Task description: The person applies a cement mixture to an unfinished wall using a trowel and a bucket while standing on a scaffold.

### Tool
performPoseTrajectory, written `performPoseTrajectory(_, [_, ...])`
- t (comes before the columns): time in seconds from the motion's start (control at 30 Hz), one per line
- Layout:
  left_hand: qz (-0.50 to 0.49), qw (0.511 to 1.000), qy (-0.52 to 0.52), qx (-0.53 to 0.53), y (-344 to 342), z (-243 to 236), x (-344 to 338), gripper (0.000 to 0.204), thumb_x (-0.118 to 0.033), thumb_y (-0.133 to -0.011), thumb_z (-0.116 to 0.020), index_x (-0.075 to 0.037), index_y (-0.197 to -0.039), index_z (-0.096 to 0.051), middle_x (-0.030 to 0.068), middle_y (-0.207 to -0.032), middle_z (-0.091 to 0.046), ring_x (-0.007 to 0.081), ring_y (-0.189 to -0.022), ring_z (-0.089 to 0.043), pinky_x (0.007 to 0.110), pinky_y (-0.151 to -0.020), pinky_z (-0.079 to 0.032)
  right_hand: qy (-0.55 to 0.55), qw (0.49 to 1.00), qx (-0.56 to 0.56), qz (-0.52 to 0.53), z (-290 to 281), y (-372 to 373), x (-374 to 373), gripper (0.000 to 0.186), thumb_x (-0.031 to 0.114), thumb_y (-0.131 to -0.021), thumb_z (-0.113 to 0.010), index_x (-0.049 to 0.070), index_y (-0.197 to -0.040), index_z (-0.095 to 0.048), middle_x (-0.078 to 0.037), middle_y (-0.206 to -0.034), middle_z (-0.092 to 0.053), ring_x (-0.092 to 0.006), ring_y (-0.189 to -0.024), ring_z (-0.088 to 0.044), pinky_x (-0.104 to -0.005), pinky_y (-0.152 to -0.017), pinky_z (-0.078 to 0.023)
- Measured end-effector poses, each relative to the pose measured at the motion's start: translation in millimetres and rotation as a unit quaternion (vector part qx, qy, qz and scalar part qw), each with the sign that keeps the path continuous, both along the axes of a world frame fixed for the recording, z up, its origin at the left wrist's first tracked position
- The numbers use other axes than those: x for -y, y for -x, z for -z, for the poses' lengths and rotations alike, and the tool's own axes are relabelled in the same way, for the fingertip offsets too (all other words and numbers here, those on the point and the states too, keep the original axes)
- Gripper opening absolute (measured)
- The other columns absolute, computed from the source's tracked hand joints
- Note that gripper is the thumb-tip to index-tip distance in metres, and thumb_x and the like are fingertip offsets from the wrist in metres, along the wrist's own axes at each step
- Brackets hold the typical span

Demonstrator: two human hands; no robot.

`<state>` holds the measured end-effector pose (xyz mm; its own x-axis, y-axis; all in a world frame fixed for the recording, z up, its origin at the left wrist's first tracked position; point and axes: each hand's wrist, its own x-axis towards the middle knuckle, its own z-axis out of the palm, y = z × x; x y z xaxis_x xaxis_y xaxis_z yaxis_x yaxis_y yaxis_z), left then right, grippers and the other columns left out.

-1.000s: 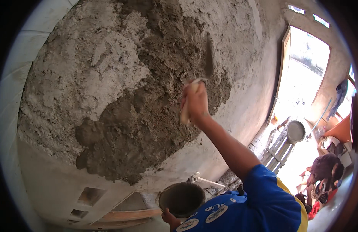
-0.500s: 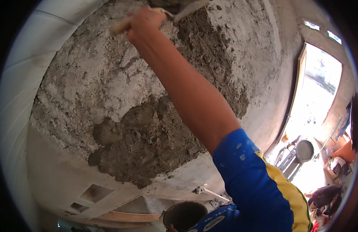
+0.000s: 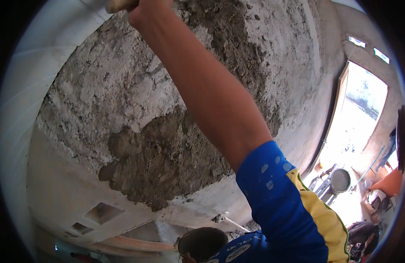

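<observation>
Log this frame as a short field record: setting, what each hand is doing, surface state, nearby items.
setting: rough wall seen from close up, bright doorway at the right
right hand: raised to the top edge, closed on a pale wooden tool handle; the tool's blade is out of frame
left hand: not in view
surface: dark wet mortar patch below lighter grey dry plaster
sleeve: blue and yellow sleeve
nearby: dark round bucket at the bottom edge
</observation>
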<state>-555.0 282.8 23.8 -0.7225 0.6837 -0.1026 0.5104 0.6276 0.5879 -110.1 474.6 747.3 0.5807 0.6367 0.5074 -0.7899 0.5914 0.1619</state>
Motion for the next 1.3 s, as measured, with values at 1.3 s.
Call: performPoseTrajectory(1.3, [0.525,0.839,-0.074,0.121,-203,-96,-93,0.024,-0.017,-0.078,-0.061,0.002,-0.077,-0.048,0.0163,-0.067,-0.052,0.0276,-0.061,-0.050,0.039,-0.061,-0.042,0.526,0.370,0.756,-0.127,680,11,267,0.028,0.022,-0.086,-0.057,-0.002,-0.100,-0.059,-0.023,-0.092,-0.064,-0.0408,-0.087,-0.064,-0.0463,-0.077,-0.050])
